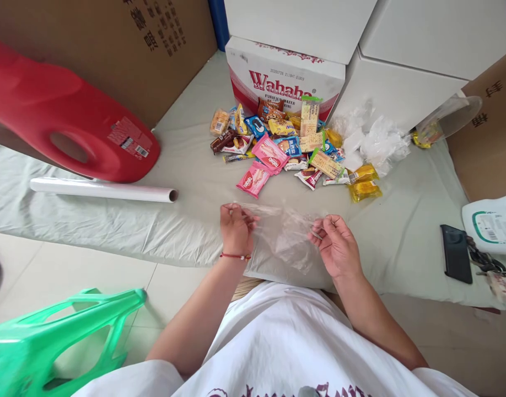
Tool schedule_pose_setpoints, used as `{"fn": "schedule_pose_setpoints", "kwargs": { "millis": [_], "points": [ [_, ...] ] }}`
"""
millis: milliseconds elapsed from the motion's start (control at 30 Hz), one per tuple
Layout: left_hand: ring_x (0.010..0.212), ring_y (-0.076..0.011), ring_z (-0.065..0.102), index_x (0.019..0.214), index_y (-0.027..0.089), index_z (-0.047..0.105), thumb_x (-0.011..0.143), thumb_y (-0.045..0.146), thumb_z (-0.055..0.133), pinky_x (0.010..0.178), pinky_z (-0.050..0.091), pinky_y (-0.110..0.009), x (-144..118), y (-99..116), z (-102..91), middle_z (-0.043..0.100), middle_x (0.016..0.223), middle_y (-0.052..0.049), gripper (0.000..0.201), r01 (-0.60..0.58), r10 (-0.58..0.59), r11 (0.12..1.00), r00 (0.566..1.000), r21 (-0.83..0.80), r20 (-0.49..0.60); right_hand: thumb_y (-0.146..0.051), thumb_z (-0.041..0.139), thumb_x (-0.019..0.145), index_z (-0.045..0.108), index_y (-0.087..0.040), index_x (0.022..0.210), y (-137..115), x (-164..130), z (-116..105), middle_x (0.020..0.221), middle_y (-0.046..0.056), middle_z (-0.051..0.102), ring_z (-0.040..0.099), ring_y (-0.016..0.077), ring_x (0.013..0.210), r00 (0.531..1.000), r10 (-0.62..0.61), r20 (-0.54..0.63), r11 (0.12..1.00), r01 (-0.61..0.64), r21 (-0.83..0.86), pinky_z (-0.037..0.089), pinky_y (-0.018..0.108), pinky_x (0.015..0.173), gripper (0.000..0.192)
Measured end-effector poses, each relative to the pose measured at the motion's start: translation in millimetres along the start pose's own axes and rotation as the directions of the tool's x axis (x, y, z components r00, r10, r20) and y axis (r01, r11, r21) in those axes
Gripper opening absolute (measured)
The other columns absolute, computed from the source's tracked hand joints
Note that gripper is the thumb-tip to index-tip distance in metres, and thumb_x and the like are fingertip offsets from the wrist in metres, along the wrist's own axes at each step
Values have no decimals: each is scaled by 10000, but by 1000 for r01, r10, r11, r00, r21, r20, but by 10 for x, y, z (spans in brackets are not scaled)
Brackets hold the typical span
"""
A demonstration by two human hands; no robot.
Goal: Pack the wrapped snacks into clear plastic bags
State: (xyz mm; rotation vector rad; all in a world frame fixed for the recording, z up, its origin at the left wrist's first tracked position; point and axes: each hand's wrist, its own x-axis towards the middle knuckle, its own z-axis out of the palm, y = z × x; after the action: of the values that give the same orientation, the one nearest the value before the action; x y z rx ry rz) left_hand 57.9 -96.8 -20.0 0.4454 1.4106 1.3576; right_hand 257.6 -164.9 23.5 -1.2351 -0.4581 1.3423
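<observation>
A clear plastic bag (286,234) stretches between my two hands in front of my body. My left hand (237,229), with a red cord bracelet at its wrist, pinches one side of the bag. On the opposite side, my right hand (336,242) grips the bag between thumb and fingers. Just beyond them lies a pile of wrapped snacks. Pink wafer packets (255,179) are nearest my left hand, and a long cracker packet (326,163) and yellow-wrapped snacks (364,192) lie beyond my right hand. No snack shows inside the bag.
Behind the snacks stands a Wahaha carton (286,71). Crumpled clear bags (383,144) lie right of the pile. To the left are a red jug (71,116) and a white roll (104,190); a phone (455,253) lies far right. A green stool (66,336) stands on the floor.
</observation>
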Motion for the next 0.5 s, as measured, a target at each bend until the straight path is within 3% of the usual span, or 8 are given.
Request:
{"fn": "schedule_pose_setpoints", "kwargs": {
  "millis": [67,167,300,367,400,433,467,500],
  "points": [
    [406,-59,461,956,261,383,974,516,514,435,348,-195,109,14,-53,467,618,116,288,-193,195,967,981,167,4,-490,860,732,548,-246,881,-23,6,-97,816,-31,617,596,114,717,998,-16,-56,999,13,-49,552,214,588,423],
    [369,-74,414,978,257,419,1001,508,463,438,329,-214,273,95,-138,415,565,121,256,-378,345,833,926,405,154,-515,869,697,524,-244,894,-61,154,-316,744,-58,600,520,72,551,989,-55,-139,992,38,-123,425,161,428,481],
    [464,-134,508,965,242,517,980,383,485,510,386,-247,505,209,-89,473,576,67,146,-459,252,613,885,643,392,-541,867,662,521,-227,864,-38,477,-581,687,-64,605,441,47,443,977,-126,-170,958,76,-276,322,159,350,509],
    [610,-179,589,979,221,557,921,355,558,599,468,-283,573,234,-19,567,685,8,145,-473,209,535,877,700,433,-547,839,686,521,-222,853,7,597,-629,665,-62,599,436,53,435,973,-156,-172,935,89,-343,315,165,340,484],
    [731,-210,628,1022,204,572,883,342,597,670,511,-318,577,242,9,621,799,-40,198,-493,258,500,870,712,421,-544,819,710,524,-221,856,33,634,-629,666,-59,602,441,58,437,971,-172,-168,924,100,-370,323,169,342,461],
    [885,-250,647,1094,180,576,849,323,625,763,540,-368,557,252,24,651,950,-99,288,-528,357,457,846,715,396,-536,798,735,529,-221,864,58,657,-618,673,-54,608,448,62,443,968,-191,-161,913,115,-391,333,173,346,435],
    [1055,-291,626,1177,155,567,825,293,636,875,541,-423,515,264,26,639,1115,-158,385,-580,480,396,791,712,378,-528,781,756,534,-221,874,82,670,-601,681,-51,613,454,66,448,967,-207,-152,904,129,-407,342,179,352,411],
    [1204,-322,572,1249,141,553,812,252,627,986,506,-474,458,280,13,597,1257,-197,458,-646,587,312,708,697,394,-520,768,770,539,-221,883,103,677,-583,684,-49,615,458,70,452,966,-217,-143,898,140,-417,347,184,358,393]
  ]
}}
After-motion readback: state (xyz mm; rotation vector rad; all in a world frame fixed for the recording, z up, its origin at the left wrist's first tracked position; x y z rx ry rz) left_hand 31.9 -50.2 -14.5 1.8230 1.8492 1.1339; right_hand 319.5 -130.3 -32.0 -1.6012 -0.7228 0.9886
